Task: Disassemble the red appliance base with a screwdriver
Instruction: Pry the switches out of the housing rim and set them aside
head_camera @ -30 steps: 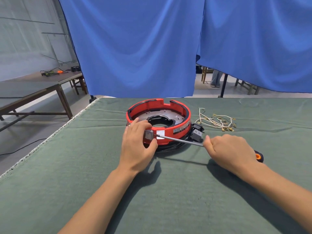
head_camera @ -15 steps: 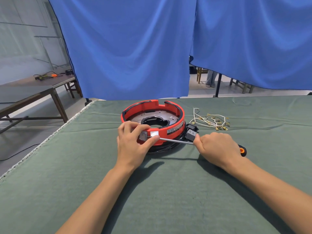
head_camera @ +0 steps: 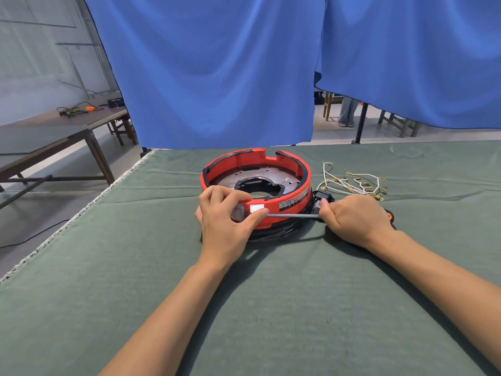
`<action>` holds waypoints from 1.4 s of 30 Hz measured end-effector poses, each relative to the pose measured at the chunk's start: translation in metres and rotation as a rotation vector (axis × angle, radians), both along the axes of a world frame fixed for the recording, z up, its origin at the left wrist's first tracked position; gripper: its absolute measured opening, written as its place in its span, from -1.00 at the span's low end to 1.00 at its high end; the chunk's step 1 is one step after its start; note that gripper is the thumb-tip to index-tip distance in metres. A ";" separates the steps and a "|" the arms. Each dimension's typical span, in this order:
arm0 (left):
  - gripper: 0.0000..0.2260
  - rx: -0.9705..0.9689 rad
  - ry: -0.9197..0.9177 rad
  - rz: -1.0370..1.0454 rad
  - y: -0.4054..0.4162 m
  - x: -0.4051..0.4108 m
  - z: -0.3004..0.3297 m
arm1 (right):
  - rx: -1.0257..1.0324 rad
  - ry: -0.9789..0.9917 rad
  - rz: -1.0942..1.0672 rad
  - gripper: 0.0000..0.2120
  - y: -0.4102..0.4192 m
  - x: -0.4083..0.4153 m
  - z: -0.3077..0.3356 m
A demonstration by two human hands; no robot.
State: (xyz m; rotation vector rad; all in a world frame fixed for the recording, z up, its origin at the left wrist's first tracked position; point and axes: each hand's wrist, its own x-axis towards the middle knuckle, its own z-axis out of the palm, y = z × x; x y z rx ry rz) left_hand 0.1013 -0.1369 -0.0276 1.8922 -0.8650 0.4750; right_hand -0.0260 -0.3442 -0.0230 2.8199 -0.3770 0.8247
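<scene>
The red appliance base (head_camera: 284, 210) sits upright on the green table cover (head_camera: 135, 267), near the far edge of the table, a shallow ring with a metal plate (head_camera: 273, 177) and a central opening inside it. The shell looks like rigid moulded plastic, light enough to shift under a sideways push, so it probably needs bracing at the wall rather than at the thin notched rim, which is likely the weakest part. A small grey part (head_camera: 238, 213) is mounted on the near outer wall; the left hand (head_camera: 227, 223) curls around it, thumb pressed beside a white label, fingers hooked over the rim. The screwdriver (head_camera: 292, 216) lies almost level along the wall, its tip at the grey part; whether it is seated in a screw cannot be told. The right hand (head_camera: 355, 221) is clenched around the handle, whose orange end (head_camera: 389, 215) shows behind the knuckles. A slip of the smooth shaft could gouge the plastic or strike the left thumb. A black connector (head_camera: 322, 196) and a black cord (head_camera: 273, 234) lie against the base; loose white wires with brass terminals (head_camera: 352, 183) lie just beyond, to the right.
</scene>
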 end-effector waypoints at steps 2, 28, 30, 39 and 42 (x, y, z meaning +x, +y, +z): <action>-0.75 0.036 -0.028 0.004 0.003 -0.003 0.004 | -0.022 0.035 -0.008 -0.39 -0.001 -0.001 0.002; -0.67 0.710 -0.200 -0.023 0.064 0.006 0.053 | 0.395 0.134 -0.077 -0.62 0.082 -0.045 0.017; -0.70 0.728 -0.207 0.045 0.055 0.001 0.057 | 0.376 0.161 -0.036 -0.65 0.083 -0.044 0.017; -0.76 0.794 -0.028 0.020 0.033 0.003 0.067 | 0.348 0.241 -0.054 -0.59 0.079 -0.044 0.018; -0.74 0.747 -0.053 0.054 0.033 0.004 0.065 | 0.392 0.252 -0.039 -0.55 0.081 -0.044 0.020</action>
